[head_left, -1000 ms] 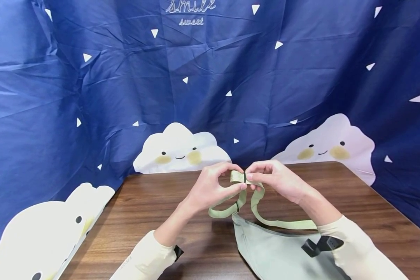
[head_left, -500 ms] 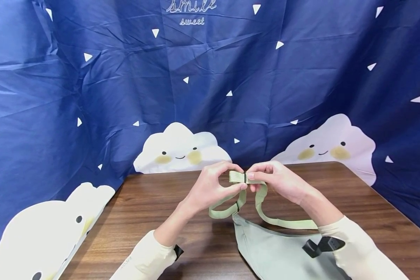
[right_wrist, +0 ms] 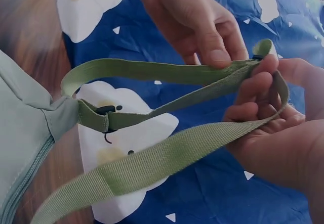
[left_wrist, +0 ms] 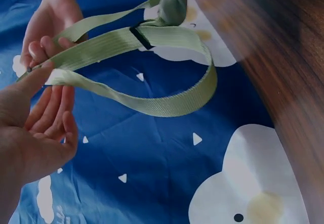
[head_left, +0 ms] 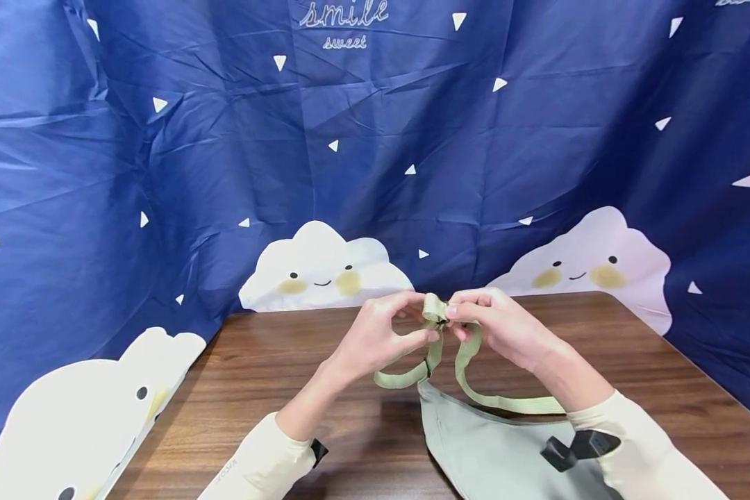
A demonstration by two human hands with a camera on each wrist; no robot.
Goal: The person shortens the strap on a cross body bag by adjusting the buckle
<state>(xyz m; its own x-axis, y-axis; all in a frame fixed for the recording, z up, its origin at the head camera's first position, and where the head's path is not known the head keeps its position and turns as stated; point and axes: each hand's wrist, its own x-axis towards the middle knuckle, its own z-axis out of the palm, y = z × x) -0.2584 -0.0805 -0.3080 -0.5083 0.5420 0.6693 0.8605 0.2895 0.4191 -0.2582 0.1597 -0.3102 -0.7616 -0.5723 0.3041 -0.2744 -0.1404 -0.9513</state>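
Observation:
A pale green webbing strap (head_left: 519,404) runs from a grey-green zipped bag (head_left: 487,444) on the table up to both raised hands. My left hand (head_left: 378,337) pinches the strap, its thumb lying along the band in the left wrist view. Opposite it, my right hand (head_left: 503,323) grips the strap with thumb and fingers, right beside a black slider buckle (right_wrist: 257,58). A short loop of webbing (right_wrist: 264,46) stands up at that buckle. Nearer the bag, a second black slider (right_wrist: 105,112) sits on the strap. Right-hand fingers partly hide the first buckle.
The brown wooden table (head_left: 256,389) reaches back to a blue curtain (head_left: 375,173) printed with white clouds and triangles. Dark wrist cameras are strapped over both pale sleeves; the right one (head_left: 578,448) overlaps the bag in the head view.
The small strap loop at the buckle has turned from lying flat to standing up. The right fingers have tilted with it; the bag has hardly moved.

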